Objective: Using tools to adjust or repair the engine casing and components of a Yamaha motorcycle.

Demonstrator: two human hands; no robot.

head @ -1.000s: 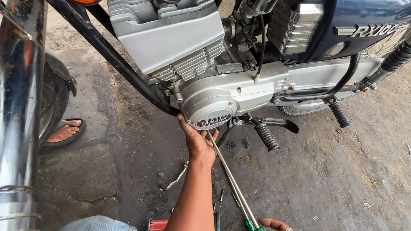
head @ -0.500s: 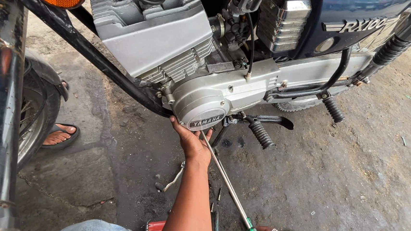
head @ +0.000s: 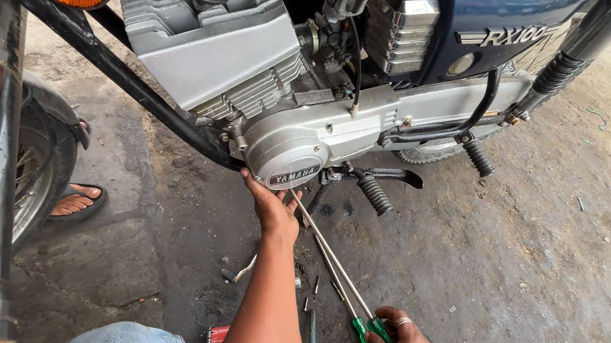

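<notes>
Silver-grey and round, the engine side cover (head: 287,151) is serving as landmark in the head view: the left hand (head: 272,206) is reaching up just below it on a straight forearm, fingers spread and fingertips touching its lower rim, gripping nothing. Well below and to the right of that cover, the right hand (head: 402,341) is curling its fingers closed around a green-handled screwdriver (head: 337,268), whose long shaft is slanting up towards the cover's underside beside the left wrist. Judging by this, the work is at the stage of seating the tip at a fastener under the cover, which calls for steadying the shaft before turning.
</notes>
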